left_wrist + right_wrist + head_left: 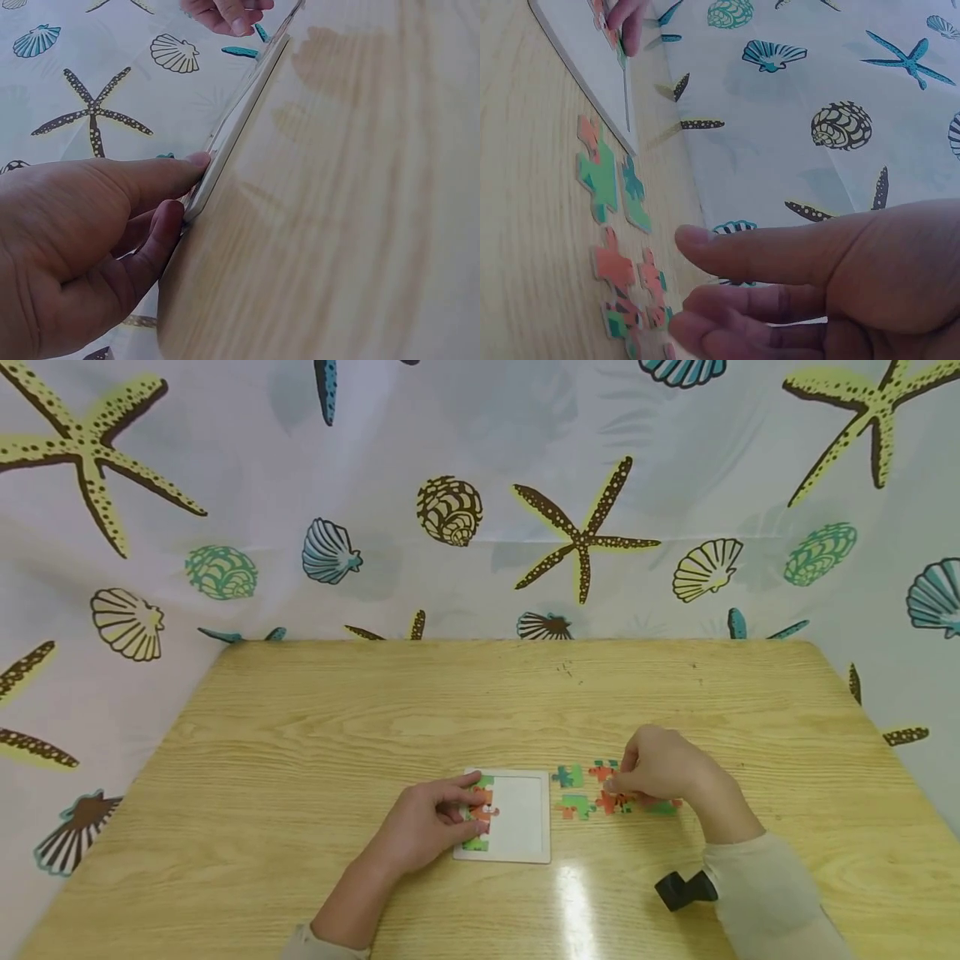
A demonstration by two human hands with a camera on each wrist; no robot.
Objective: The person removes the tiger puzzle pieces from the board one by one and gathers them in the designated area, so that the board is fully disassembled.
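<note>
A white square puzzle tray point(521, 814) lies flat on the table, with a column of joined orange and green pieces point(480, 839) along its left side. My left hand point(420, 822) rests on that side, its fingertips and thumb touching the pieces and frame. In the left wrist view, the tray point(240, 112) is seen edge-on beside the left fingertips. Right of the tray, loose puzzle pieces point(573, 806) lie in two rows. My right hand point(663, 764) hovers over the right-hand pieces, hiding some. In the right wrist view, its thumb point(735, 247) and fingers stand apart, with no piece visible between them.
The wooden table point(360, 710) reaches back to a white curtain point(480, 443) printed with shells and starfish, which also hangs at both sides. A black strap-like device point(684, 890) sits at the right wrist, just above the table.
</note>
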